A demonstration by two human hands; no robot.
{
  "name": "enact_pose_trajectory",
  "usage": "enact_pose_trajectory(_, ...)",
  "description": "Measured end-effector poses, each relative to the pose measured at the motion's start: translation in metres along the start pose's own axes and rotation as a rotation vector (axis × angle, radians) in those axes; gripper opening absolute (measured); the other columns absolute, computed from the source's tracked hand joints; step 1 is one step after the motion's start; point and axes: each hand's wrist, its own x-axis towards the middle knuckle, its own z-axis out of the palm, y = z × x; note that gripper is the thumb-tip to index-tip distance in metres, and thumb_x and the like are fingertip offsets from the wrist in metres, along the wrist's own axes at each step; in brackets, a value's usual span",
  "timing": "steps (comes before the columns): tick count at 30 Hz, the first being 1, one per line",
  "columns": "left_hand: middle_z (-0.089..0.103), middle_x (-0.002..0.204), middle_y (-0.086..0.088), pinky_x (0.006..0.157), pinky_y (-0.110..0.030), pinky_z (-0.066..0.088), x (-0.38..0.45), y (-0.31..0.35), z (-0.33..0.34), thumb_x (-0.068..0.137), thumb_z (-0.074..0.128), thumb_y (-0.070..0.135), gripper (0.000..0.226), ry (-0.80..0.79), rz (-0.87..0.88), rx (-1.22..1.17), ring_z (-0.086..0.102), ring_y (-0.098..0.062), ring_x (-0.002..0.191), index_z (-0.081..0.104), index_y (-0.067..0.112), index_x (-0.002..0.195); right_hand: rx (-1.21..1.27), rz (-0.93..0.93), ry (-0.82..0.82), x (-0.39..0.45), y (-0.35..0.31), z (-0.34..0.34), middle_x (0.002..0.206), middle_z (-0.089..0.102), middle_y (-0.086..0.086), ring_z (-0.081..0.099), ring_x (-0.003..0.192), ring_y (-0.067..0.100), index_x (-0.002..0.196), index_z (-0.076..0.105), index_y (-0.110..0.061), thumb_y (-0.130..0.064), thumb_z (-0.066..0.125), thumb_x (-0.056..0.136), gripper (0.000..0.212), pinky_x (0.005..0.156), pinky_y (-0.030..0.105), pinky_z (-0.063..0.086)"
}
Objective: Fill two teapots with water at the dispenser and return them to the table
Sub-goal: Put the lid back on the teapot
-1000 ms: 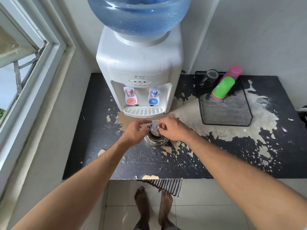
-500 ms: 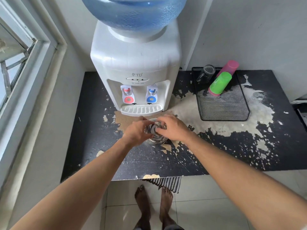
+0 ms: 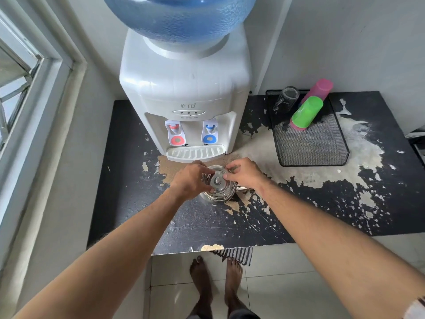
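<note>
A shiny steel teapot point(image 3: 218, 192) stands on the worn black table point(image 3: 128, 180), just in front of the white water dispenser point(image 3: 184, 93) and its drip tray point(image 3: 195, 153). The round lid point(image 3: 217, 180) sits on the pot with its knob showing. My left hand point(image 3: 189, 180) grips the pot's left side, thumb on the lid. My right hand point(image 3: 246, 172) pinches the lid's right rim, and part of the handle pokes out under it. Only one teapot is in view.
The dispenser has a red tap point(image 3: 176, 134) and a blue tap point(image 3: 209, 133) under a blue water bottle point(image 3: 179, 17). A black mesh tray point(image 3: 310, 143) at the right holds a green cup point(image 3: 307, 112), a pink cup point(image 3: 318, 88) and a glass point(image 3: 286, 97). A window frame point(image 3: 34, 100) is at the left.
My right hand has come off the lid's knob and now holds the lid's right rim, so the knob shows. My left hand stays on the pot.
</note>
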Motion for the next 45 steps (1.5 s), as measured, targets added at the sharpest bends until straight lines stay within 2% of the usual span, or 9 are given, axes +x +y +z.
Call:
enact_pose_trajectory(7,0.059,0.134,0.002,0.093,-0.039,0.054,0.001,0.003,0.002,0.076,0.087,0.038,0.060,0.018,-0.022,0.044,0.061,-0.018,0.108,0.064,0.030,0.131,-0.056,-0.019,-0.007,0.004,0.003,0.001,0.117,0.072,0.006,0.068,0.102,0.019,0.122,0.069,-0.012,-0.028,0.082,0.087,0.041,0.095,0.039,0.055)
enact_pose_trajectory(12,0.058,0.131,-0.003,0.096,-0.037,0.055,-0.008,0.003,0.000,0.083,0.083,0.033,0.057,0.000,0.036,-0.071,0.058,-0.014,0.106,0.060,0.024,0.134,-0.363,-0.346,0.141,-0.020,0.016,0.012,0.116,0.064,0.000,0.061,0.099,0.013,0.108,0.061,-0.016,-0.039,0.069,0.095,0.027,0.089,0.034,0.055)
enact_pose_trajectory(16,0.056,0.136,-0.004,0.105,-0.042,0.052,-0.016,-0.006,0.001,0.092,0.073,0.027,0.056,-0.029,0.069,-0.164,0.060,-0.018,0.114,0.052,0.023,0.144,-0.615,-0.446,-0.036,-0.033,0.028,0.013,0.148,0.043,0.000,0.043,0.133,0.019,0.135,0.049,-0.026,-0.069,0.067,0.081,0.071,0.116,0.052,0.038)
enact_pose_trajectory(20,0.055,0.140,-0.003,0.103,-0.040,0.046,-0.020,-0.008,0.005,0.094,0.069,0.028,0.054,-0.036,0.005,-0.269,0.058,-0.021,0.118,0.053,0.024,0.145,-0.753,-0.458,-0.092,-0.037,0.033,0.016,0.170,0.012,0.011,0.017,0.154,0.031,0.155,0.028,-0.020,-0.055,0.081,0.077,0.100,0.120,0.041,0.001)
enact_pose_trajectory(24,0.059,0.139,-0.004,0.106,-0.044,0.047,-0.025,-0.004,0.007,0.093,0.057,0.053,0.061,-0.066,-0.014,-0.367,0.061,-0.024,0.121,0.054,0.020,0.144,-0.706,-0.520,-0.039,-0.041,0.038,0.023,0.168,0.021,0.014,0.032,0.151,0.032,0.152,0.034,-0.016,-0.041,0.075,0.089,0.079,0.127,0.048,0.013)
enact_pose_trajectory(27,0.060,0.141,-0.011,0.100,-0.035,0.048,-0.025,-0.006,0.006,0.104,0.039,0.045,0.053,-0.047,-0.025,-0.426,0.061,-0.022,0.117,0.047,0.013,0.145,-0.660,-0.515,-0.081,-0.049,0.036,0.016,0.169,0.020,0.011,0.031,0.151,0.027,0.147,0.040,-0.015,-0.043,0.063,0.099,0.060,0.125,0.042,0.008)
enact_pose_trajectory(34,0.061,0.136,-0.012,0.109,-0.057,0.047,-0.019,-0.019,0.008,0.095,0.030,0.049,0.053,-0.057,-0.162,-0.667,0.059,-0.031,0.123,0.059,0.023,0.131,-0.440,-0.378,-0.145,-0.057,0.024,0.003,0.150,0.054,0.009,0.058,0.129,0.030,0.143,0.039,-0.023,-0.041,0.046,0.108,0.041,0.106,0.056,0.049)
enact_pose_trajectory(41,0.064,0.129,-0.008,0.111,-0.048,0.043,-0.027,-0.005,-0.004,0.105,0.042,0.023,0.033,-0.092,-0.053,-0.543,0.060,-0.025,0.117,0.057,0.013,0.133,-0.255,-0.295,-0.076,-0.046,0.019,0.002,0.132,0.061,0.005,0.062,0.101,0.016,0.131,0.046,-0.026,-0.043,0.040,0.109,0.028,0.076,0.033,0.053)
enact_pose_trajectory(45,0.068,0.131,-0.006,0.107,-0.055,0.047,-0.021,-0.004,-0.003,0.103,0.058,0.029,0.029,-0.130,0.018,-0.440,0.065,-0.027,0.117,0.057,0.025,0.132,-0.231,-0.296,-0.048,-0.044,0.013,0.000,0.110,0.067,0.002,0.070,0.089,0.020,0.119,0.052,-0.023,-0.035,0.048,0.108,0.017,0.073,0.044,0.062)
